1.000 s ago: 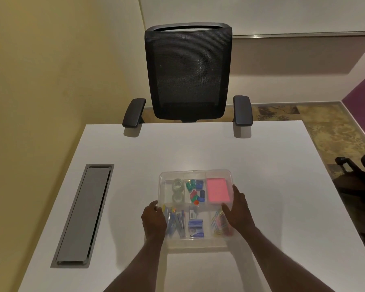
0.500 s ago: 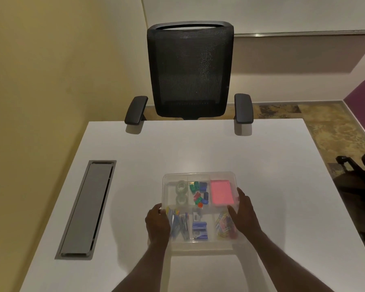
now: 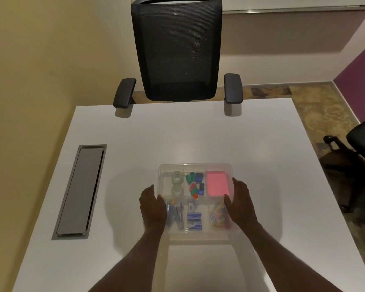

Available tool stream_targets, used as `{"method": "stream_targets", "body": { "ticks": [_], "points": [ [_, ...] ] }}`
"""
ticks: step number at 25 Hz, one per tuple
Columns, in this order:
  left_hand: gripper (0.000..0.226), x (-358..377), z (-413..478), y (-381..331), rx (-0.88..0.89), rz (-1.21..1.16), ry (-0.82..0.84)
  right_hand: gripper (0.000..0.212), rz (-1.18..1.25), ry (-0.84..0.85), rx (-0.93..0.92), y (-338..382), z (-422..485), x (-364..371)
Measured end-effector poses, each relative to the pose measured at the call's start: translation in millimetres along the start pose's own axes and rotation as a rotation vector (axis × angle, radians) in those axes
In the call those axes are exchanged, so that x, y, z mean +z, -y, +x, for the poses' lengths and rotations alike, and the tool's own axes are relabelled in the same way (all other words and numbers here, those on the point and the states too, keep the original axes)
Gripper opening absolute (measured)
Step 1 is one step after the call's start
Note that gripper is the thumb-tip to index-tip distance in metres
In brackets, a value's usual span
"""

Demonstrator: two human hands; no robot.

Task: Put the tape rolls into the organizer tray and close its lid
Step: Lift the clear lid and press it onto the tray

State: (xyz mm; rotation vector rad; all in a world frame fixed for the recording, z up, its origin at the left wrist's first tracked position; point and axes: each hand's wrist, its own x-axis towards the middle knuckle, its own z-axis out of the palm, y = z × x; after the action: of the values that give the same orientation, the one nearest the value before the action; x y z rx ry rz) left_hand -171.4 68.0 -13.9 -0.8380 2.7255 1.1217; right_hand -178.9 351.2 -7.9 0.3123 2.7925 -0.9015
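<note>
A clear plastic organizer tray (image 3: pixel 195 166) sits on the white table (image 3: pixel 177 135) in front of me. Its contents look hazy, as if a clear lid lies over them. Two clear tape rolls (image 3: pixel 177 183) lie one behind the other in the far-left compartment. Other compartments hold coloured clips, a pink pad (image 3: pixel 217 184), pens, a blue stapler and paper clips. My left hand (image 3: pixel 153 207) presses against the tray's left side, fingers on its edge. My right hand (image 3: pixel 240 203) holds the right side the same way.
A grey cable hatch (image 3: pixel 80 190) is set into the table at the left. A black mesh office chair (image 3: pixel 176 49) stands at the table's far edge. Another chair (image 3: pixel 358 140) stands on the floor at the right.
Both hands stay on the tray's sides. Only my view has shifted a little; the tray has not visibly moved on the table.
</note>
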Motion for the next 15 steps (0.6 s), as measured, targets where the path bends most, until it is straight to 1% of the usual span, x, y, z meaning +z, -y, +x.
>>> {"method": "stream_targets", "body": {
  "ticks": [2, 6, 8, 11, 13, 15],
  "points": [
    [0.052, -2, 11, -14, 0.097, 0.045, 0.035, 0.068, -0.089, -0.02, -0.024, 7, 12, -1],
    [0.065, 7, 37, -46, 0.318, 0.202, 0.21, 0.072, -0.202, -0.004, -0.09, 24, 43, -2],
    [0.07, 16, 48, -55, 0.326, 0.302, 0.289, 0.071, -0.264, 0.033, -0.096, 26, 54, 0],
    [0.07, 24, 54, -58, 0.258, 0.364, 0.375, 0.069, -0.346, 0.096, -0.073, 24, 61, 0],
    [0.071, 27, 53, -54, 0.258, 0.367, 0.388, 0.067, -0.367, 0.093, -0.084, 20, 60, 3],
    [0.075, 30, 52, -52, 0.266, 0.354, 0.378, 0.064, -0.334, 0.068, -0.091, 18, 60, 1]
  ]
}}
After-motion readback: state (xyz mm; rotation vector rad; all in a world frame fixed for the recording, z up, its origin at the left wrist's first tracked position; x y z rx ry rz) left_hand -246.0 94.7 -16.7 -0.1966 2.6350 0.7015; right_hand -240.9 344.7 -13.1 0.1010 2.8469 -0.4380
